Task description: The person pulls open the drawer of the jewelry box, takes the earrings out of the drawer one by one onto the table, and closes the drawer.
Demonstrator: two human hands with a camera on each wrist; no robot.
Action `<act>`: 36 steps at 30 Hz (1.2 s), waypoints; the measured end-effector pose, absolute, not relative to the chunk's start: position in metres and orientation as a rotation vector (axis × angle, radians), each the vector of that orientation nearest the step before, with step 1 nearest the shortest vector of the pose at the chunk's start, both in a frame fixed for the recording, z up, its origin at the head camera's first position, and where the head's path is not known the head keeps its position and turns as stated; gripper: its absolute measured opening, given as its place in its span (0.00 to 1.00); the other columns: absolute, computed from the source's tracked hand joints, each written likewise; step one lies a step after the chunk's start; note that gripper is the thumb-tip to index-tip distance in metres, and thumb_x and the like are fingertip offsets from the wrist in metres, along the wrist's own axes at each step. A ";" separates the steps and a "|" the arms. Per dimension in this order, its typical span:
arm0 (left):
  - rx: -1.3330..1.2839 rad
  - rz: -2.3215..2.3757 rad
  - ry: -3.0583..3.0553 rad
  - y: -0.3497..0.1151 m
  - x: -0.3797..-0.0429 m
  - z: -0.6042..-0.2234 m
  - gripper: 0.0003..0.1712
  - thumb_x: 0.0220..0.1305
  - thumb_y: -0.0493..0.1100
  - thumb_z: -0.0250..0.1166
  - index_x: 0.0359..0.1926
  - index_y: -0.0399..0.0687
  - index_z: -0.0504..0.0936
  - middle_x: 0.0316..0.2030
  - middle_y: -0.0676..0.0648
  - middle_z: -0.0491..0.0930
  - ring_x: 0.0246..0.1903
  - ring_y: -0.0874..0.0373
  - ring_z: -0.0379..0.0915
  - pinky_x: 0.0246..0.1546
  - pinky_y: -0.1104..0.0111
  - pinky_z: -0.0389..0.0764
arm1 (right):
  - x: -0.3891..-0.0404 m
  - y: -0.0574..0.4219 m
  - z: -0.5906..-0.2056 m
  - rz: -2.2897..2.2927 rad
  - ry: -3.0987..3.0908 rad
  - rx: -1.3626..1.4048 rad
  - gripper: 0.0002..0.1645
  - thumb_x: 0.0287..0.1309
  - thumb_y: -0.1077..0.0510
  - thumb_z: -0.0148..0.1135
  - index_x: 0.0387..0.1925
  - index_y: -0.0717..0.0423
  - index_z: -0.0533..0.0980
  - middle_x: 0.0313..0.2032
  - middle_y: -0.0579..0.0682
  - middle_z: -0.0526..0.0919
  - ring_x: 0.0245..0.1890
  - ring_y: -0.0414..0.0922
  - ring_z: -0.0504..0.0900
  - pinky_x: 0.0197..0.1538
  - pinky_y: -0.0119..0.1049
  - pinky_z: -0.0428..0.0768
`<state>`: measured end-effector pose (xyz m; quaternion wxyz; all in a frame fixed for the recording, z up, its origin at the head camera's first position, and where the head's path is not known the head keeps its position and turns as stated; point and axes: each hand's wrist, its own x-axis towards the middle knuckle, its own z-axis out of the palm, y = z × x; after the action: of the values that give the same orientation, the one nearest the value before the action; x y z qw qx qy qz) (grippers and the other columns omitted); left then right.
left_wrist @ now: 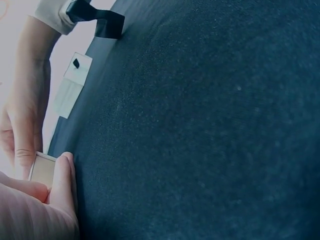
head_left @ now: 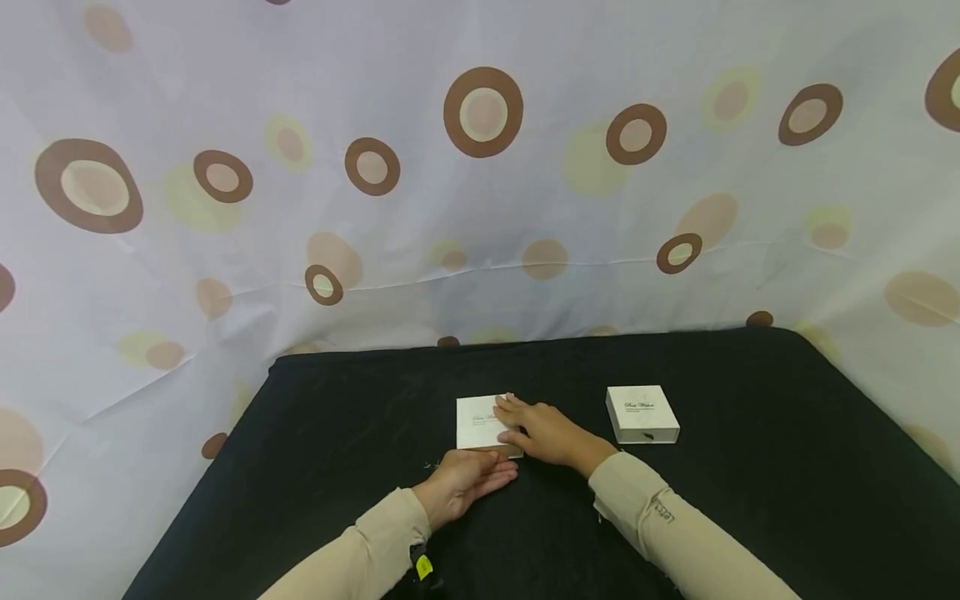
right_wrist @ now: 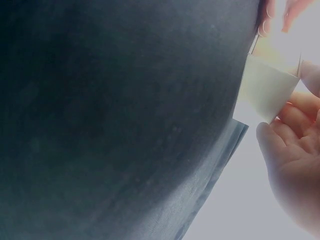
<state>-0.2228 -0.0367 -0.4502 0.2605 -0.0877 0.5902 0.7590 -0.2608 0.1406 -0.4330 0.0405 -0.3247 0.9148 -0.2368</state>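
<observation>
A small flat white box with printed lettering lies on the black-covered table. At its near end shows a tan strip with a pale rim. My left hand holds this near end, thumb at the tan part and fingers stretched along the front. My right hand comes in from the right and rests its spread fingers on the box's top. In the right wrist view, the pale side face of the box stands next to my right fingertips. The front edge is partly hidden by my left hand.
A second white box with matching lettering and a small dark tab on its front sits to the right. Black cloth covers the table. Behind it hangs a pale curtain with brown and yellow circles.
</observation>
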 end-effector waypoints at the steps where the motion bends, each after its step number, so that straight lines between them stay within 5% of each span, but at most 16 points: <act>1: -0.237 2.055 1.600 -0.037 -0.223 -0.450 0.16 0.72 0.31 0.48 0.54 0.22 0.71 0.38 0.37 0.83 0.41 0.51 0.83 0.48 0.63 0.80 | -0.261 0.141 -0.433 -0.723 2.805 -0.992 0.32 0.69 0.48 0.52 0.66 0.63 0.64 0.69 0.58 0.61 0.70 0.57 0.56 0.67 0.57 0.60; 27: -0.160 2.004 1.679 -0.033 -0.225 -0.450 0.17 0.73 0.33 0.49 0.54 0.23 0.72 0.39 0.37 0.84 0.42 0.53 0.83 0.46 0.64 0.81 | -0.257 0.137 -0.425 -0.504 2.893 -0.936 0.31 0.70 0.51 0.51 0.67 0.66 0.63 0.69 0.61 0.60 0.70 0.57 0.57 0.67 0.55 0.62; 36: -0.191 1.986 1.672 -0.037 -0.223 -0.451 0.17 0.71 0.34 0.52 0.54 0.23 0.72 0.38 0.38 0.84 0.40 0.53 0.83 0.46 0.64 0.81 | -0.257 0.153 -0.414 -0.774 2.875 -1.067 0.32 0.67 0.54 0.56 0.67 0.64 0.63 0.68 0.61 0.63 0.69 0.55 0.60 0.66 0.54 0.63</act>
<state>-0.2233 -0.0367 -0.4510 0.2660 -0.0706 0.6191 0.7355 -0.2566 0.1525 -0.4140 -0.0108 -0.3374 0.9089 -0.2447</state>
